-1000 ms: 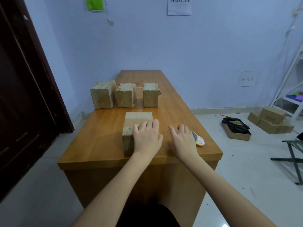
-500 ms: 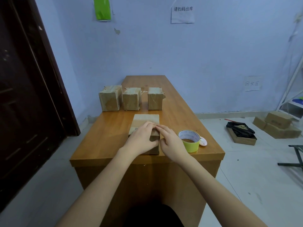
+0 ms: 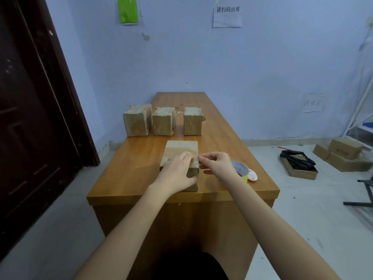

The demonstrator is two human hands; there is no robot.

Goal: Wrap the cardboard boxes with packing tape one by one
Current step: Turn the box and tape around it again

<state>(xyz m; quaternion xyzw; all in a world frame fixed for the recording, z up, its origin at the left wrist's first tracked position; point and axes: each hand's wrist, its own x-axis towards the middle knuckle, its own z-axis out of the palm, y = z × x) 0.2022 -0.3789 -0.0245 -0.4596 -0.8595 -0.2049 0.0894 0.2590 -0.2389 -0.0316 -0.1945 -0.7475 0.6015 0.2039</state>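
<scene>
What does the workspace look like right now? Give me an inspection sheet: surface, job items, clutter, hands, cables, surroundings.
Surface: wooden table, long, against the blue wall.
Job's things: near box by the front edge; three boxes in a row behind, left box, middle box, right box; tape roll right of the near box.
Clutter: small pink-white object beside the roll; what it is cannot be told.
Hands: left hand rests on the near box; right hand pinches at the box's right edge, what it pinches too small to tell.
Cables: nothing seen.
Surroundings: dark door on the left; cartons and an open tray on the floor.
</scene>
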